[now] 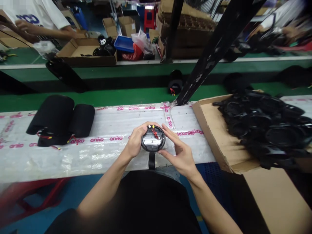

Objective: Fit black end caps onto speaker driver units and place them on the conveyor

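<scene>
At the centre of the frame, above a plastic-wrapped workbench, the person holds a round black housing clear of the surface, its silvery face turned upward. Red wires and small yellow-tipped connectors lie exposed on that face, and a black strap hangs from its lower edge. The left hand grasps the near rim, fingers curled over the top. The right hand grasps the opposite rim, fingertips pressed against it. Neither hand is released. The work in hand appears to be close handling of the wired face, and the loose wires call for care. At right, an open cardboard box holds a heap of black housings.
</scene>
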`<state>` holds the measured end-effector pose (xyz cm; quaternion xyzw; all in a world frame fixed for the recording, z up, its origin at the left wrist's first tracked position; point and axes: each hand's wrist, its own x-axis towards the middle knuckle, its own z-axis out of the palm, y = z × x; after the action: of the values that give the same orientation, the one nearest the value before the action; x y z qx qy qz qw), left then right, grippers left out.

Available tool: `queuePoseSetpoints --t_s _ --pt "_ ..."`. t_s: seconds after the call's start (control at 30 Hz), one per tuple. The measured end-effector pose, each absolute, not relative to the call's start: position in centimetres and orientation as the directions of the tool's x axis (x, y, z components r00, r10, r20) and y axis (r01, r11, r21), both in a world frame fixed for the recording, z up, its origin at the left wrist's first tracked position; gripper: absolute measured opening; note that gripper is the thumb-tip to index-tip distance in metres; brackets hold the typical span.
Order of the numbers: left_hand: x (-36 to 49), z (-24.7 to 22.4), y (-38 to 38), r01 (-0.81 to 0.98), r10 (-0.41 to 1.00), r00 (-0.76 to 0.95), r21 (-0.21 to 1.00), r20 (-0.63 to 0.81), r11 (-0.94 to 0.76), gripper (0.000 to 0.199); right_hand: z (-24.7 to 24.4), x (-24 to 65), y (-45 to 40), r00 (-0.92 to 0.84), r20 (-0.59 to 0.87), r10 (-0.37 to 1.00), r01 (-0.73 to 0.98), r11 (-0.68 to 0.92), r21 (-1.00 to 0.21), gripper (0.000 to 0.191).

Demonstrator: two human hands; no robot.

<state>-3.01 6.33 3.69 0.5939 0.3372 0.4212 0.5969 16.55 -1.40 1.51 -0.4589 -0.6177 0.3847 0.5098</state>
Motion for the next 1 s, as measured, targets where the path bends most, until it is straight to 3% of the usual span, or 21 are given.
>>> queuePoseSetpoints --t_s 0.2,0.27,0.37,0.43,0.47,0.57,0.63,0.67,0.83,1.0 --pt "-3.0 3.4 6.5 -0.1 0.898 0.433 0.994 0.075 -0.035 0.048 3.1 18.8 0.2 -0.239 0.173 0.955 0.095 0.2 -0.975 0.065" --pt "-3.5 3.2 6.7 -0.117 0.885 0.46 0.993 0.07 -0.018 0.051 4.1 19.5 2.8 -0.212 0.17 0.963 0.09 0.192 -0.977 0.055" --pt "-5.4 2.4 6.5 -0.21 0.883 0.459 0.978 0.096 0.003 0.06 6.0 19.3 9.5 -0.073 0.154 0.985 0.291 0.169 -0.942 0.055" --pt "-7.2 1.6 5.7 -0.225 0.88 0.464 0.974 0.106 0.001 0.06 7.6 18.7 15.0 -0.046 0.089 0.995 0.643 0.097 -0.76 0.07" --pt "-7.9 1.2 5.1 -0.186 0.871 0.481 0.983 0.103 -0.014 0.062 8.4 18.4 17.7 -0.006 0.028 1.0 0.825 0.021 -0.565 0.08" --pt "-8.4 -0.6 2.7 0.046 0.854 0.517 0.995 0.056 -0.093 0.104 10.2 18.0 24.7 0.135 -0.062 0.989 0.904 -0.148 -0.401 0.112" --pt "-7.2 -2.0 1.4 0.165 0.895 0.445 0.982 0.007 -0.089 0.13 10.5 18.3 27.7 0.238 -0.136 0.962 0.903 -0.271 -0.332 0.122" --pt "-6.4 -2.7 1.0 0.2 0.922 0.386 0.976 0.002 -0.086 0.134 10.4 18.4 28.6 0.275 -0.168 0.947 0.901 -0.314 -0.298 0.124" --pt "-5.1 -3.6 3.1 0.201 0.977 0.193 0.971 0.092 -0.131 0.11 9.2 18.6 29.5 0.298 -0.219 0.929 0.929 -0.335 -0.156 0.118" --pt "-8.8 0.5 12.5 0.176 0.979 0.044 0.963 0.201 -0.205 0.093 11.6 17.6 26.2 0.113 -0.118 0.986 0.993 -0.117 -0.023 0.102"
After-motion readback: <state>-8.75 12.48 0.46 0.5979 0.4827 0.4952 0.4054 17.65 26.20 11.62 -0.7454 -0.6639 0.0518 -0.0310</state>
